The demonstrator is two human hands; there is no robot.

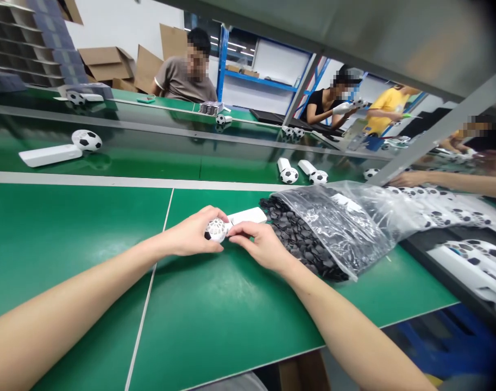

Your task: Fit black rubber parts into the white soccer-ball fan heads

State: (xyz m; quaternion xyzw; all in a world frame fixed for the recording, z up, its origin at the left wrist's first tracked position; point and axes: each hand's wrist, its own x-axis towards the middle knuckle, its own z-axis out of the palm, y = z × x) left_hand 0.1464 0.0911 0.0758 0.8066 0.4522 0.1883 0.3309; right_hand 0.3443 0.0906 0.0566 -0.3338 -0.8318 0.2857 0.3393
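Note:
A white handheld fan (pixel 248 216) with a soccer-ball head lies on the green table in front of me, its handle pointing right. My left hand (pixel 199 232) is closed around the ball head (pixel 217 231), whose open grille faces me. At the joint between ball and handle, the thumb and fingertips of my right hand (pixel 259 241) are pinched together; what they hold, if anything, is too small to make out. Just right of that hand, an open clear plastic bag (pixel 353 231) spills small flat black pieces (pixel 290 233).
Beyond a pale rail runs a shiny green belt (pixel 158 163) carrying more fans, one at left (pixel 54 155) and two near the middle. A black tray (pixel 427 252) of fans stands at right, with another person's arm (pixel 451 180) above it. A metal post (pixel 439 127) slants overhead.

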